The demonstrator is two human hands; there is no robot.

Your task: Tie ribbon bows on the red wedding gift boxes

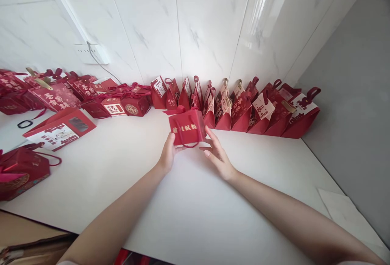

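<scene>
A small red gift box point(185, 130) with gold lettering on its front, a cord handle and a ribbon on top is held up over the table, slightly tilted. At its lower left corner my left hand point(168, 151) is closed on it, thumb along the edge and fingers partly hidden beneath. From the right side my right hand point(221, 155) supports the box with spread fingers: the index finger rests against its side, while the thumb stands away from it. Just behind the box is a row of red gift boxes point(240, 114) with loop handles.
More red boxes point(55, 94) are piled along the wall at left. An opened red box point(61, 131) lies in front of them, near a ribboned box point(22, 171). A wall socket point(91, 53) has a grey cable. White paper point(344, 212) lies at the table's right edge.
</scene>
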